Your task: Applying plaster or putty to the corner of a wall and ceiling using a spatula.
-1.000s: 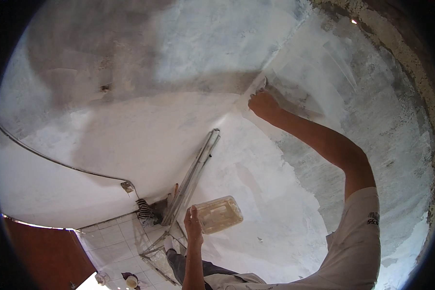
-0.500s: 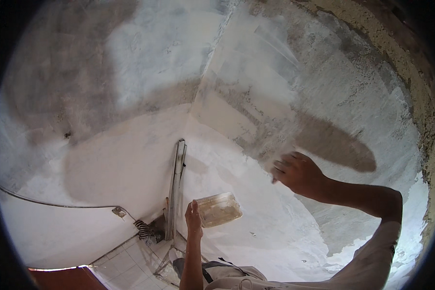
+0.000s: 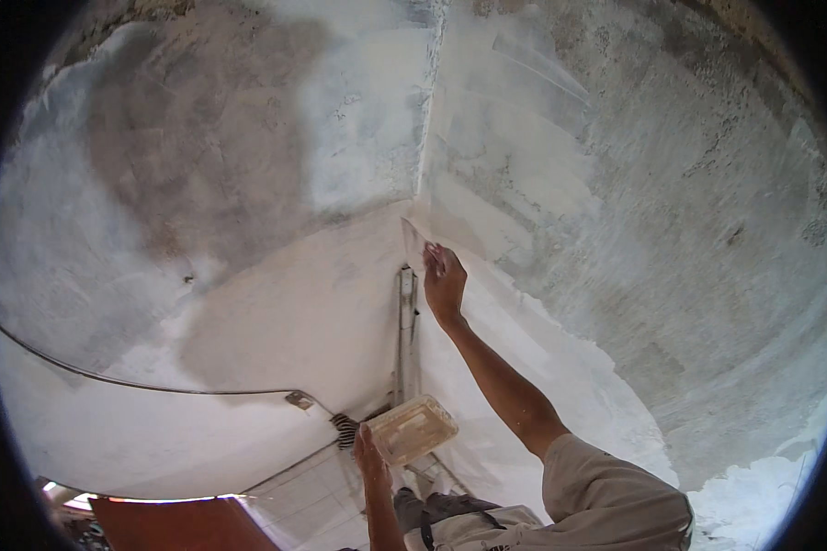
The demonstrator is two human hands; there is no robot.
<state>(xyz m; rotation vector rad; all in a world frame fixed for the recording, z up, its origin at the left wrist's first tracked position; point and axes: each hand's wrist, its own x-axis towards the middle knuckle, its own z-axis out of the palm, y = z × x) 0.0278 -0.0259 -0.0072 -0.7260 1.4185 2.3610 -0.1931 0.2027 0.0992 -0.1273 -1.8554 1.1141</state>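
My right hand point(image 3: 445, 283) is raised at the corner where two plastered walls meet, closed around the handle of a putty knife point(image 3: 410, 241). The knife's thin, pale blade lies at the corner, just above the top of the upright metal bars; most of the handle is hidden by the fingers. Lower down, my left hand point(image 3: 373, 459) grips the left edge of a shallow rectangular plastic tub point(image 3: 417, 430). Whitish and tan residue coats the tub, which is tilted. Around the corner, smooth pale filler point(image 3: 285, 303) borders rougher grey plaster point(image 3: 708, 239).
Long metal bars point(image 3: 406, 321) lean upright in the corner behind the tub. A dark cable point(image 3: 156, 387) runs along the left wall to a small box point(image 3: 299, 399), near a black-and-white striped coil point(image 3: 345, 429). Below are floor tiles point(image 3: 308, 496) and a reddish-brown panel point(image 3: 179, 525).
My right hand has swung left from the right wall to the corner, and the putty knife now shows clearly. The view has shifted; my left hand still holds the tub, now lower.
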